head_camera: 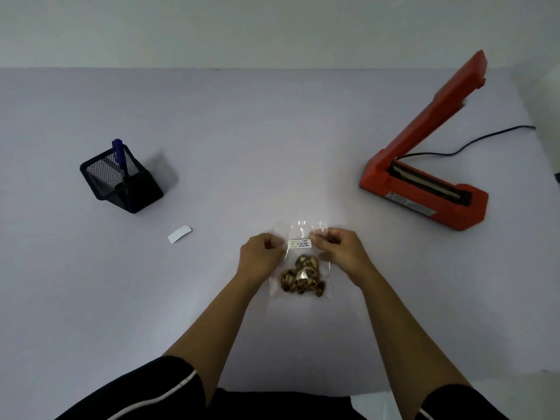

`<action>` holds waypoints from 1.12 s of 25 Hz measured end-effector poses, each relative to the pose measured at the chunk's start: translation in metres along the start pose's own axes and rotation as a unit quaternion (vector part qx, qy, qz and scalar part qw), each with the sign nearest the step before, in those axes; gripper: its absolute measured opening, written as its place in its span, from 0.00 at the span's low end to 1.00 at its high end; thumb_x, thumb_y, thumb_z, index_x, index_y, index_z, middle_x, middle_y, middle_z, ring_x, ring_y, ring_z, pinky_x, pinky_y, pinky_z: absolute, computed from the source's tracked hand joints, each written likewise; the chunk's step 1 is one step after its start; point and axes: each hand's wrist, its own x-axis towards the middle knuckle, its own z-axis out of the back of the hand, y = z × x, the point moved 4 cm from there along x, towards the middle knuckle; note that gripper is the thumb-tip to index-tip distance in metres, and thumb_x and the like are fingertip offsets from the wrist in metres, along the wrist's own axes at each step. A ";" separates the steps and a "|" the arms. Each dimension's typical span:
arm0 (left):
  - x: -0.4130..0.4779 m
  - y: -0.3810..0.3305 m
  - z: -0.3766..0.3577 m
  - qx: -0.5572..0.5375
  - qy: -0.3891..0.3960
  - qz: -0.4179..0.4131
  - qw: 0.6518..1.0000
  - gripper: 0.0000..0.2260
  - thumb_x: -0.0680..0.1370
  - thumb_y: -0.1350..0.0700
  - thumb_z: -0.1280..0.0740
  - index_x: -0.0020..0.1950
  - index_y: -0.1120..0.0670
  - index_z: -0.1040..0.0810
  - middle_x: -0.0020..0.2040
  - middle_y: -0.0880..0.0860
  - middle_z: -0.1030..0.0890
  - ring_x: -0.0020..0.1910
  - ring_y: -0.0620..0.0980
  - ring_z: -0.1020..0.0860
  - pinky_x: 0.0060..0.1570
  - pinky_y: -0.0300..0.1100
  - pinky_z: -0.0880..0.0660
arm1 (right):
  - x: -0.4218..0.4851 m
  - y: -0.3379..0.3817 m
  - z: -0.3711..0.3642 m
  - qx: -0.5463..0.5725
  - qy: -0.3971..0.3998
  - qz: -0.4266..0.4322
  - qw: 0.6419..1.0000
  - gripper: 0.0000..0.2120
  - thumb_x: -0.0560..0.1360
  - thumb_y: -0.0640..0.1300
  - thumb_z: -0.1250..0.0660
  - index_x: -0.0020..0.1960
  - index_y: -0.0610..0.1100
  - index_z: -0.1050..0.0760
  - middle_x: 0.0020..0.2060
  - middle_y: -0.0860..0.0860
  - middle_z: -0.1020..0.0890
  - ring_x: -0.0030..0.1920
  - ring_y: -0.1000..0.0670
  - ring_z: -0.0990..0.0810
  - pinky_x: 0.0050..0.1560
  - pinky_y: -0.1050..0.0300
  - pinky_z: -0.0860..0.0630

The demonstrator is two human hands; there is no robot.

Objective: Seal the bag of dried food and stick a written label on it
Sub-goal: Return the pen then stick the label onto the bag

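A clear plastic bag [298, 262] lies flat on the table in front of me, with brown dried food [303, 278] bunched in its lower half. A small white label [299, 244] with handwriting sits on the bag's upper part. My left hand [260, 253] has curled fingers at the label's left end, on the bag's left edge. My right hand [338, 247] has curled fingers at the label's right end. Whether the fingertips pinch the label or the bag film cannot be told apart.
An orange heat sealer [424, 189] stands at the right with its arm raised and a black cord [472, 140] running back. At the left, a black mesh pen holder [121, 180] holds a blue pen [119, 156]. A white backing strip [180, 234] lies nearer.
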 end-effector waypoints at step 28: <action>0.250 -0.172 0.123 0.000 -0.221 -0.099 0.970 0.06 0.75 0.57 0.34 0.40 0.53 0.19 0.33 0.46 0.22 0.33 0.42 0.26 0.32 0.32 0.31 | 0.277 0.189 -0.049 -0.024 -0.155 0.145 0.977 0.06 0.70 0.44 0.28 0.45 0.46 0.22 0.42 0.47 0.17 0.44 0.47 0.18 0.50 0.53 0.21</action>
